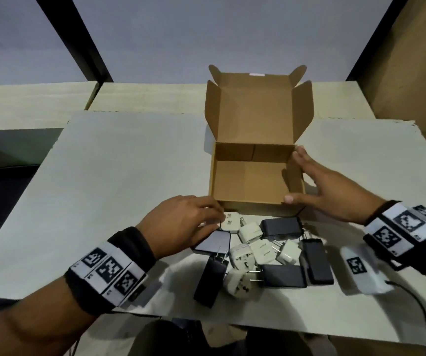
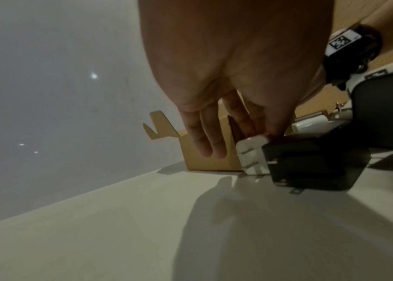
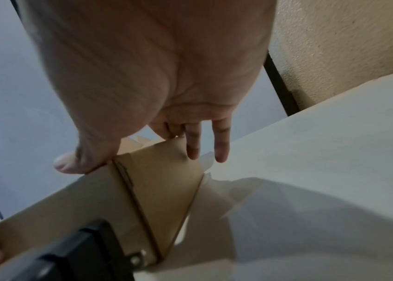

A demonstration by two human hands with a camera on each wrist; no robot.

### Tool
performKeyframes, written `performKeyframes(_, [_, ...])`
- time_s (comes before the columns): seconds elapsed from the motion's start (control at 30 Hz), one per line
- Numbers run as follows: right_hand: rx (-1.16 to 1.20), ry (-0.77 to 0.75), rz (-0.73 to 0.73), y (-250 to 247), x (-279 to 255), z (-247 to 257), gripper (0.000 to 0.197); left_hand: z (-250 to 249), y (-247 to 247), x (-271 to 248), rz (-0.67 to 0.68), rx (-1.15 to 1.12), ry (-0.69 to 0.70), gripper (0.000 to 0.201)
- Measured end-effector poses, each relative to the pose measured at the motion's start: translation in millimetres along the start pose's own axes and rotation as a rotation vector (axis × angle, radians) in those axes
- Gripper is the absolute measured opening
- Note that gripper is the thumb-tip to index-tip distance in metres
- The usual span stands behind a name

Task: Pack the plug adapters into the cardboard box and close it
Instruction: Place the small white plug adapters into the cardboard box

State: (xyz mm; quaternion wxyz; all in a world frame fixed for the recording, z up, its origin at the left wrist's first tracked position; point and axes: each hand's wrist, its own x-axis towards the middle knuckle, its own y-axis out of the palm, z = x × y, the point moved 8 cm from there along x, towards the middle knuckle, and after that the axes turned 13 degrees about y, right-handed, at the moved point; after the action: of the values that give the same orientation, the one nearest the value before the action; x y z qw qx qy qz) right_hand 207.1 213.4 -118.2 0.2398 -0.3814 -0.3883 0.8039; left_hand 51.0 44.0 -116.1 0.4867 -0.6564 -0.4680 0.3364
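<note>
An open, empty cardboard box stands mid-table with its lid raised at the back; the wrist views show its side and near corner. A pile of several black and white plug adapters lies just in front of it. My left hand reaches down by the box's front wall, its straight fingertips touching the top of a white adapter, which leans on a black one. My right hand spans the box's right wall, thumb at the near corner, fingers straight.
The box and pile sit on a pale grey board over a light wooden table. A white tagged device with a black cable lies right of the pile. A wooden panel rises at the far right.
</note>
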Motion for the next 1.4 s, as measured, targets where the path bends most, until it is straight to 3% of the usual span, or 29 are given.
performKeyframes(0.2, [-0.041, 0.015, -0.030, -3.0, 4.8, -4.1, 0.127, 11.5, -1.1, -6.2, 0.002, 0.019, -0.005, 0.042])
performKeyframes(0.3, [-0.003, 0.061, -0.009, 0.5, 4.8, -5.0, 0.126, 15.9, -4.3, -10.5, -0.011, 0.034, 0.019, 0.037])
performKeyframes(0.43, [0.016, 0.063, -0.041, 0.0, -3.1, 2.4, 0.115, 19.9, -5.3, -13.5, -0.033, -0.009, 0.006, 0.032])
performKeyframes(0.53, [-0.003, 0.071, -0.064, 0.6, -11.6, 7.3, 0.100, 25.9, -6.1, -17.0, -0.012, -0.028, -0.076, 0.036])
performKeyframes(0.63, [-0.086, 0.088, -0.071, 4.0, -21.7, 13.3, 0.099, 30.9, -6.5, -20.2, -0.002, -0.043, -0.156, 0.044])
performKeyframes(0.73, [-0.151, 0.115, -0.139, 3.9, -33.3, 19.3, 0.080, 34.8, -8.1, -24.6, -0.033, -0.069, -0.227, 0.050])
performKeyframes(0.87, [-0.257, 0.151, -0.211, 1.2, -41.6, 23.8, 0.071, 45.4, -31.2, -34.4, -0.175, -0.070, -0.327, 0.055])
performKeyframes(0.97, [-0.331, 0.179, -0.227, 1.1, -43.3, 23.2, 0.068, 47.9, -59.2, -38.6, -0.410, -0.094, -0.377, 0.044])
performKeyframes(1.03, [-0.352, 0.168, -0.240, 2.7, -44.2, 24.4, 0.067, 47.3, -69.0, -35.8, -0.573, -0.262, -0.376, 0.034])
performKeyframes(1.13, [-0.342, 0.161, -0.244, 4.5, -44.0, 23.1, 0.069, 41.8, -70.8, -20.0, -0.675, -0.480, -0.322, 0.030])
performKeyframes(1.23, [-0.342, 0.141, -0.226, 4.6, -42.6, 20.8, 0.064, 37.3, -73.7, 3.2, -0.621, -0.377, -0.251, 0.040])
performKeyframes(1.4, [-0.357, 0.131, -0.188, -7.6, -38.2, 19.9, 0.068, 28.5, -64.5, 42.9, -0.388, -0.161, -0.165, 0.040])
